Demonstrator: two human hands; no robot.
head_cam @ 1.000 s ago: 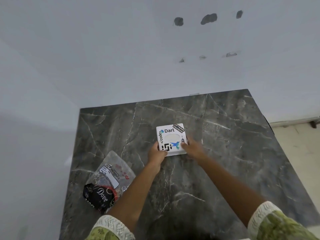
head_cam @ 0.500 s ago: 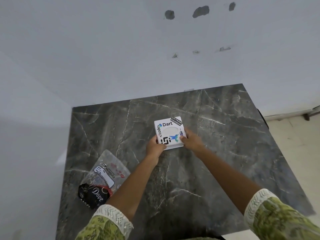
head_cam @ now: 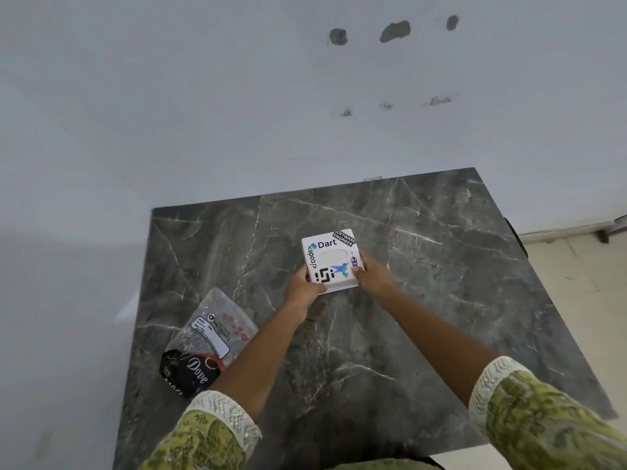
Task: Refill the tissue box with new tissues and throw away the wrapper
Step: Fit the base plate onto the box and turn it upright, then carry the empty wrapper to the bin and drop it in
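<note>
A square white tissue box covered in stickers sits mid-table on dark marble, white tissue showing through its oval top opening. The left hand and right hand grip its 2 near corners, fingers curled against the sides. A clear plastic wrapper lies flat at the table's left, its near end resting on a black Dove packet.

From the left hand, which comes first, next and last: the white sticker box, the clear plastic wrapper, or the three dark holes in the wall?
Measured from the left hand:
1. White sticker box: touching it, gripped at the near left corner.
2. Clear plastic wrapper: lying on the marble table, left of that forearm.
3. Three dark holes: high on the wall, far behind.
</note>
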